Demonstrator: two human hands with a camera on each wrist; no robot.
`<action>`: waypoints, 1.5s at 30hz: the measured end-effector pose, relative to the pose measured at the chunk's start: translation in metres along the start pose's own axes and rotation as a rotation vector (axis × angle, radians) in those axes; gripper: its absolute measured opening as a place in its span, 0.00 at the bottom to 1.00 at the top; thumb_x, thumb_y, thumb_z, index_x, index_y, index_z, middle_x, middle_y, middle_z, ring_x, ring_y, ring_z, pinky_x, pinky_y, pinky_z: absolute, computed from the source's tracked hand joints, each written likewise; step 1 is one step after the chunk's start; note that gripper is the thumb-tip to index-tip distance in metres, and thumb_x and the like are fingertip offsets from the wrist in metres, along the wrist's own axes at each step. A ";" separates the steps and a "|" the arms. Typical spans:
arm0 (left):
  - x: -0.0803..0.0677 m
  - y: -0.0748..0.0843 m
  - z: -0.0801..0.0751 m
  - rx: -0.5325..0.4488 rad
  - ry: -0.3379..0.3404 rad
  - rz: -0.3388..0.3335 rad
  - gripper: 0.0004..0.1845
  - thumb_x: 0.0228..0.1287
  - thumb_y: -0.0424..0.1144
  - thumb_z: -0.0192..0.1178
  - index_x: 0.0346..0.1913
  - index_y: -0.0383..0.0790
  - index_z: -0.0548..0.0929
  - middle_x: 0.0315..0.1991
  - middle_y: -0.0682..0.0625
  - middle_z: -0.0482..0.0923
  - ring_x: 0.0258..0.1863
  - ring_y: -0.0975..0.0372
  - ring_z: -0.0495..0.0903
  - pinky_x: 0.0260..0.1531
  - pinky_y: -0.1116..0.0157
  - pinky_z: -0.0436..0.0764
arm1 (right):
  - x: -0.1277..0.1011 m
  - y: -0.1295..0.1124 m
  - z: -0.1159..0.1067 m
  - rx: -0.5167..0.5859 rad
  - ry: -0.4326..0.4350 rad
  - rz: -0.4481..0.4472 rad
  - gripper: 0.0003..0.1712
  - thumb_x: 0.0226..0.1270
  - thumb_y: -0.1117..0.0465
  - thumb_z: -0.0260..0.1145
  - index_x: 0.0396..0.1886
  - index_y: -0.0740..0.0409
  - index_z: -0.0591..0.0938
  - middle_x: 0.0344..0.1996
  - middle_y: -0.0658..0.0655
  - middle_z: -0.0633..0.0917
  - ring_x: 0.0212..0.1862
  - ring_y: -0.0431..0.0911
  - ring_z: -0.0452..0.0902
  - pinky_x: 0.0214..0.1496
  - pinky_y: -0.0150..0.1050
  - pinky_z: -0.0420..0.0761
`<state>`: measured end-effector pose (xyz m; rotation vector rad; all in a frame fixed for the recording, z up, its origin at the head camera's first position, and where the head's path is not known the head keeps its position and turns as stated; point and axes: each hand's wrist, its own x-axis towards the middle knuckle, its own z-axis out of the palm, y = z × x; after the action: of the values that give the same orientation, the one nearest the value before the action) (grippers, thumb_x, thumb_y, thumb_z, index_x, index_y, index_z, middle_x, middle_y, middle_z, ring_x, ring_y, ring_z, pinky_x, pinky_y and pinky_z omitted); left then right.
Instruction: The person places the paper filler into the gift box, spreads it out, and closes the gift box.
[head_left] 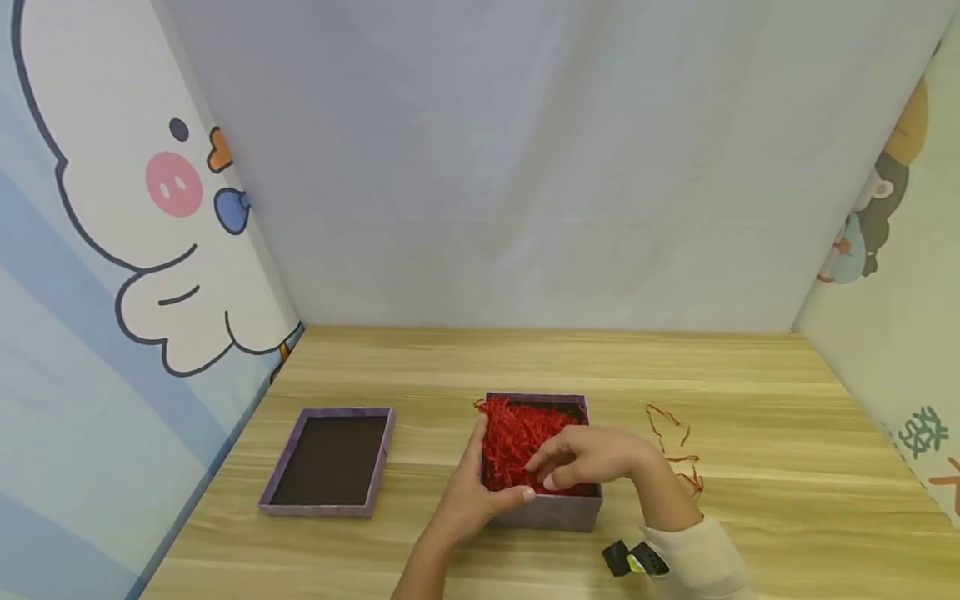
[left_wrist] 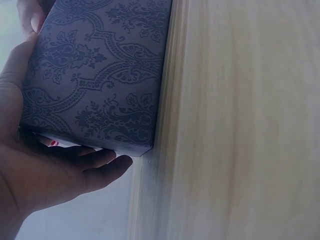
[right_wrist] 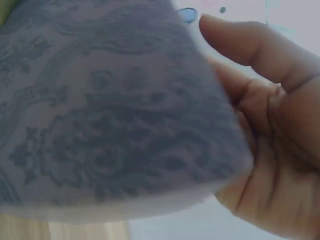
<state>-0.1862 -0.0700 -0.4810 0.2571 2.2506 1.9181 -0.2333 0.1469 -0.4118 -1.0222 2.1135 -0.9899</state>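
A purple box (head_left: 543,512) with a dark floral pattern stands on the table in front of the person. Red shredded paper (head_left: 517,433) fills most of it, and some dark interior shows at the back and right. The left hand (head_left: 471,498) holds the box's front left corner, thumb along the front rim and fingers against the left side; the left wrist view shows those fingers (left_wrist: 97,167) along that wall. Over the front right of the box, the right hand (head_left: 588,457) reaches in with bent fingers touching the paper. Its thumb (right_wrist: 245,42) stands apart from the other fingers.
To the left, a purple lid (head_left: 381,467) lies with its dark inside up. Several loose red paper strands (head_left: 682,458) lie right of the box. A small black device (head_left: 633,558) shows beside the right sleeve. Walls of printed cloth border the table.
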 end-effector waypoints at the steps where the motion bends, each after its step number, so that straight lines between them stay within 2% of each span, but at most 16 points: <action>1: 0.000 0.000 0.000 0.002 0.000 0.000 0.61 0.44 0.47 0.75 0.74 0.54 0.41 0.72 0.44 0.46 0.67 0.50 0.53 0.61 0.49 0.58 | 0.003 0.001 0.001 0.000 -0.012 0.013 0.18 0.63 0.64 0.60 0.52 0.66 0.79 0.44 0.54 0.83 0.45 0.41 0.78 0.44 0.34 0.77; 4: 0.001 0.000 0.000 0.015 0.005 0.007 0.61 0.44 0.47 0.75 0.74 0.53 0.41 0.72 0.44 0.46 0.67 0.50 0.52 0.62 0.50 0.57 | 0.010 0.002 0.003 -0.019 -0.027 0.044 0.18 0.61 0.64 0.61 0.51 0.66 0.79 0.41 0.53 0.84 0.42 0.39 0.79 0.42 0.34 0.77; 8: 0.000 0.000 0.000 0.012 0.006 0.022 0.61 0.44 0.46 0.75 0.74 0.51 0.41 0.71 0.42 0.47 0.66 0.50 0.54 0.61 0.50 0.58 | 0.008 -0.005 -0.001 -0.035 0.000 0.012 0.17 0.62 0.65 0.61 0.50 0.66 0.80 0.39 0.52 0.84 0.41 0.39 0.79 0.41 0.34 0.78; 10: -0.002 0.000 0.000 0.006 0.001 0.022 0.61 0.45 0.46 0.74 0.74 0.50 0.40 0.71 0.42 0.48 0.66 0.49 0.55 0.61 0.50 0.60 | 0.005 -0.008 -0.005 -0.026 0.056 -0.018 0.15 0.63 0.66 0.60 0.48 0.66 0.80 0.39 0.54 0.84 0.40 0.41 0.79 0.41 0.35 0.78; 13: -0.004 -0.001 -0.002 0.000 -0.005 0.020 0.60 0.46 0.46 0.73 0.74 0.50 0.39 0.71 0.43 0.49 0.66 0.50 0.56 0.60 0.51 0.61 | 0.005 -0.010 -0.012 -0.045 0.192 -0.070 0.12 0.64 0.66 0.59 0.46 0.65 0.81 0.40 0.55 0.83 0.40 0.42 0.79 0.41 0.37 0.78; 16: -0.004 -0.001 -0.003 -0.021 -0.012 0.030 0.60 0.47 0.45 0.73 0.74 0.50 0.39 0.71 0.44 0.50 0.65 0.52 0.58 0.59 0.52 0.64 | 0.017 -0.007 -0.016 -0.065 0.303 -0.124 0.12 0.65 0.67 0.59 0.47 0.65 0.81 0.41 0.56 0.83 0.42 0.44 0.78 0.43 0.40 0.78; 18: -0.003 -0.001 -0.003 -0.037 -0.018 0.046 0.60 0.48 0.44 0.73 0.74 0.51 0.39 0.71 0.45 0.50 0.64 0.53 0.60 0.59 0.54 0.65 | 0.029 -0.003 -0.017 -0.068 0.327 -0.159 0.14 0.66 0.66 0.59 0.50 0.65 0.80 0.44 0.57 0.82 0.46 0.45 0.77 0.46 0.41 0.77; 23: 0.000 -0.001 -0.003 -0.050 -0.038 0.082 0.59 0.49 0.42 0.72 0.74 0.53 0.38 0.71 0.46 0.50 0.63 0.55 0.62 0.57 0.57 0.67 | 0.054 0.006 -0.017 -0.113 0.310 -0.200 0.17 0.64 0.68 0.59 0.53 0.63 0.79 0.48 0.56 0.81 0.49 0.46 0.75 0.51 0.42 0.75; 26: 0.001 0.000 -0.003 -0.049 -0.048 0.080 0.60 0.49 0.42 0.72 0.74 0.52 0.37 0.71 0.46 0.50 0.62 0.55 0.62 0.57 0.57 0.67 | 0.061 0.010 -0.014 -0.183 0.284 -0.166 0.18 0.63 0.68 0.59 0.53 0.61 0.79 0.50 0.56 0.80 0.53 0.48 0.74 0.53 0.44 0.73; 31: 0.001 0.001 -0.003 -0.017 -0.044 0.066 0.59 0.49 0.44 0.72 0.74 0.49 0.37 0.72 0.47 0.44 0.67 0.53 0.54 0.61 0.54 0.61 | 0.070 0.017 -0.007 -0.272 0.188 -0.065 0.20 0.63 0.64 0.58 0.55 0.62 0.77 0.51 0.56 0.79 0.54 0.50 0.73 0.54 0.45 0.73; 33: 0.001 0.001 -0.003 0.007 -0.038 0.067 0.60 0.49 0.45 0.72 0.74 0.49 0.37 0.73 0.47 0.41 0.68 0.53 0.50 0.63 0.54 0.57 | 0.073 0.020 -0.005 -0.276 0.156 -0.011 0.22 0.63 0.63 0.58 0.57 0.62 0.76 0.51 0.57 0.78 0.54 0.50 0.73 0.53 0.45 0.73; 39: 0.001 0.001 -0.002 0.010 -0.039 0.082 0.60 0.49 0.45 0.72 0.74 0.50 0.37 0.73 0.47 0.41 0.68 0.53 0.50 0.63 0.54 0.55 | 0.079 0.028 -0.003 -0.234 0.126 0.094 0.25 0.65 0.61 0.57 0.61 0.63 0.72 0.56 0.60 0.75 0.59 0.54 0.68 0.58 0.49 0.68; 45: 0.001 -0.001 -0.001 0.016 -0.028 0.082 0.60 0.48 0.45 0.73 0.74 0.49 0.38 0.73 0.47 0.42 0.68 0.53 0.50 0.63 0.54 0.55 | 0.076 0.029 -0.004 -0.229 0.140 0.051 0.24 0.64 0.62 0.57 0.60 0.64 0.73 0.55 0.60 0.76 0.58 0.53 0.70 0.57 0.48 0.70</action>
<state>-0.1872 -0.0706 -0.4816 0.3820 2.2717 1.9246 -0.2882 0.0975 -0.4465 -1.0274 2.3997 -0.8299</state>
